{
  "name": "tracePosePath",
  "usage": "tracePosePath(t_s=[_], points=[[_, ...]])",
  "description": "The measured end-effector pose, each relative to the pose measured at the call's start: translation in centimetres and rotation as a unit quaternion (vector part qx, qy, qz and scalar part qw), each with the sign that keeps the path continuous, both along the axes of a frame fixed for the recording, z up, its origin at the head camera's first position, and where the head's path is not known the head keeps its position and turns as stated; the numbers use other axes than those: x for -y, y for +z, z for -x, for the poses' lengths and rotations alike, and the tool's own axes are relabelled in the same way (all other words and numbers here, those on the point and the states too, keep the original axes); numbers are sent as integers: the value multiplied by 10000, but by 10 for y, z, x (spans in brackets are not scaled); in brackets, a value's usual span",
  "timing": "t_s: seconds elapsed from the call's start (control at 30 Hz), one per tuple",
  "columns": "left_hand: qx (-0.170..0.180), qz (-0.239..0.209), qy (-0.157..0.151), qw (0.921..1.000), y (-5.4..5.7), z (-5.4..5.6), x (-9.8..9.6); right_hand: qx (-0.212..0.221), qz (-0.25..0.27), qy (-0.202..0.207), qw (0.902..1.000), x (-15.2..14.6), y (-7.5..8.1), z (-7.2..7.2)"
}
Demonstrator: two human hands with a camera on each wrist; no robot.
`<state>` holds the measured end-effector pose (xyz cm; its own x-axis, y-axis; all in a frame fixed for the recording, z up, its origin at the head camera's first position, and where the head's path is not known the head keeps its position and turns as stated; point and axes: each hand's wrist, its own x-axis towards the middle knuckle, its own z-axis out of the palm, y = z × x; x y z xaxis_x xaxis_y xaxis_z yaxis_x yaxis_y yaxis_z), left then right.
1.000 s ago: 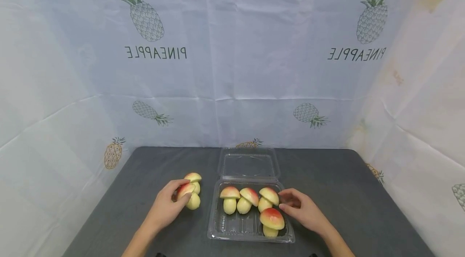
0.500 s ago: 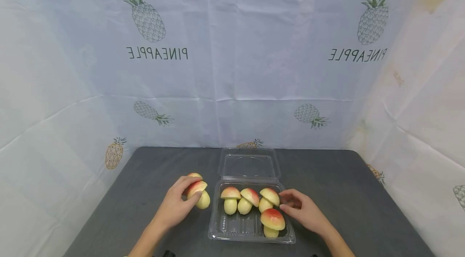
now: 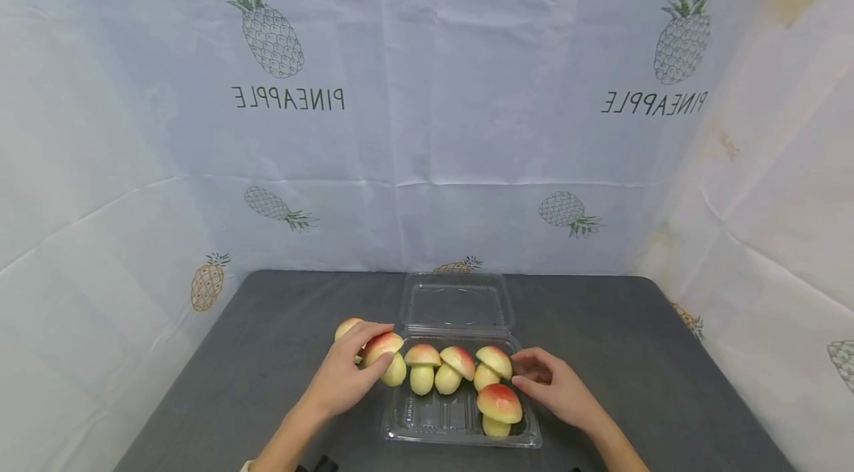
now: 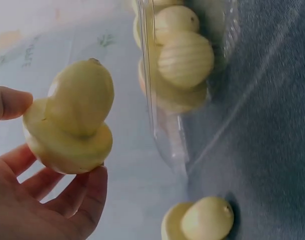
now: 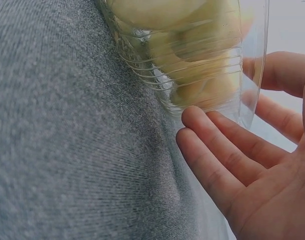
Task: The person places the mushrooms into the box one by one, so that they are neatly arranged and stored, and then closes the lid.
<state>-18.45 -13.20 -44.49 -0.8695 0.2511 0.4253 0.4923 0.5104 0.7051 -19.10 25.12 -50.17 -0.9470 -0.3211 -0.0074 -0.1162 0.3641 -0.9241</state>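
Red is showing where my left grip (image 3: 347, 376) is pinching one mushroom (image 3: 385, 346) by its cap, raised at the left side of the clear box (image 3: 460, 439). I am judging it light, firm, slightly slippery; the cap's edge is offering surest hold. My right grip (image 3: 550, 383) is resting, fingers loose, by the opposite side.

1 raised yellow mushroom (image 4: 75, 117) with reddish cap is near the left edge of the clear open box (image 3: 427, 416); inside, 3 mushrooms (image 3: 456, 368) line the back edge, 4th mushroom (image 3: 499, 407) the front right corner.
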Motion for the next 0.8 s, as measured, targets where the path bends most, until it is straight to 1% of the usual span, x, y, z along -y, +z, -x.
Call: tracePosePath(t_s=[0.13,0.23,0.37,0.6,0.8], points=[[132,-15,-264,9996,0,-2,-6,44,41,-1,10000,0,0,0],[158,-17,-412,9990,-1,-3,-11,48,33,2,10000,0,0,0],[155,28,-473,9988,-3,-3,-19,49,8,13,10000,0,2,-1],[333,94,-821,9960,-8,-6,-35,55,-7,-6,10000,0,2,-1],[345,307,-900,9949,-12,-9,-42,39,0,2,10000,1,1,0]])
